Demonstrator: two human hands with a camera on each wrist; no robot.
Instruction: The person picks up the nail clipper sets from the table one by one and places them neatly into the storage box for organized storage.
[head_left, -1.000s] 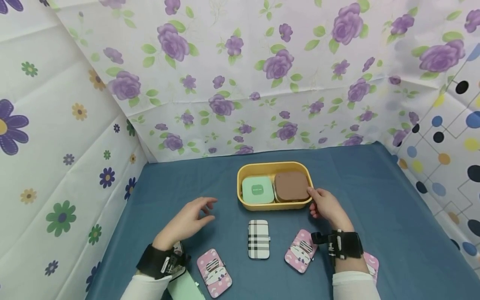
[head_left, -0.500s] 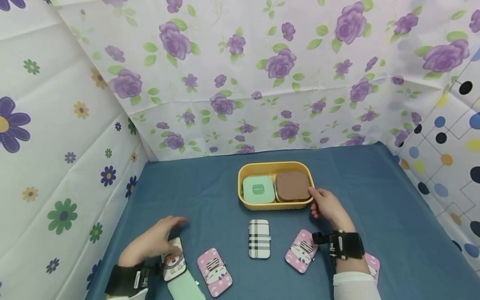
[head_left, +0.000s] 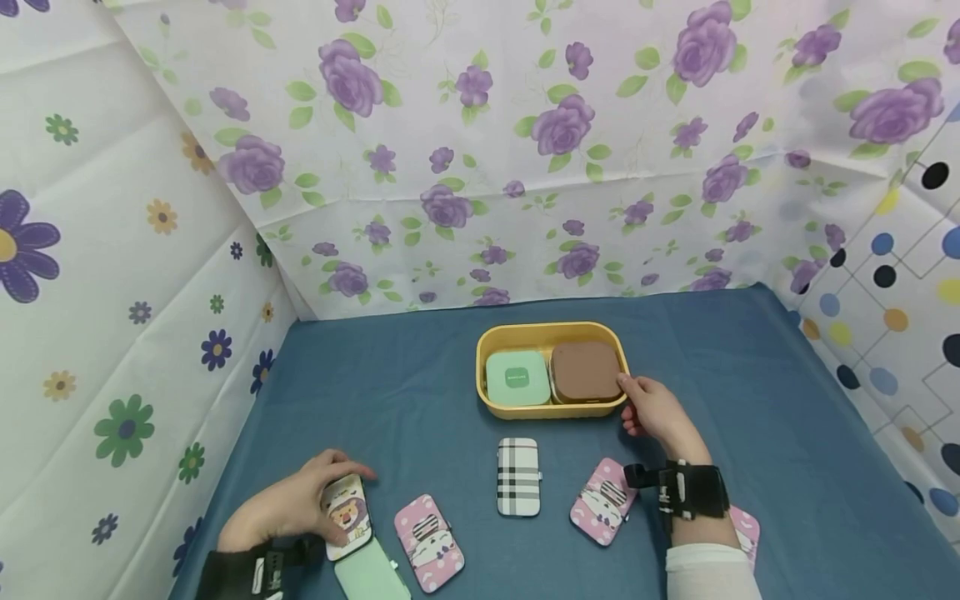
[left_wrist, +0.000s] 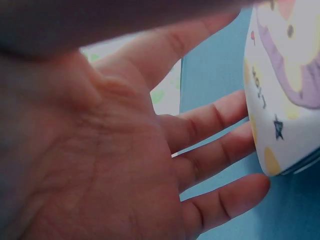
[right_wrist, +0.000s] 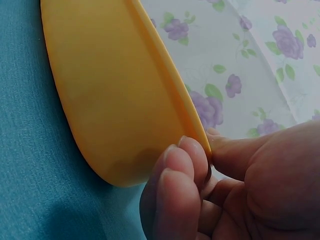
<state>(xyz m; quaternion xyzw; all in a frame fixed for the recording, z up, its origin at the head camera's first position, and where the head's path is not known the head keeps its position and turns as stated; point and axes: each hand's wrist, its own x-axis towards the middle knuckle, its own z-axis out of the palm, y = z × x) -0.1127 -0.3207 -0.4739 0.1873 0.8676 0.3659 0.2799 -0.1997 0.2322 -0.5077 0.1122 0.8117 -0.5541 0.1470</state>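
Note:
My left hand [head_left: 296,504] reaches across a small flat clasp case with a cartoon animal on it [head_left: 347,515]. The fingers are spread, with the thumb over the lower part and the index finger past the top edge. In the left wrist view, long fingers [left_wrist: 220,112] lie right at that case's edge. My right hand [head_left: 656,410] pinches the right rim of a yellow basket [head_left: 486,350] between thumb and curled fingers; the right wrist view shows the basket's outer wall [right_wrist: 110,100]. Inside the basket sit a mint-green box [head_left: 517,392] and a brown box [head_left: 585,372].
A plain green case [head_left: 371,573] adjoins the cartoon one. Beside it lie a pink cat case [head_left: 430,544], a plaid case [head_left: 518,477] and another pink case [head_left: 602,502]. One more pink case [head_left: 745,530] is partly behind the right forearm. Floral cloth walls [head_left: 480,167] enclose the blue tabletop.
My left hand has moved left and toward the table's front, ending over the cartoon case. My right hand keeps its pinch on the basket rim; the basket has stayed in place.

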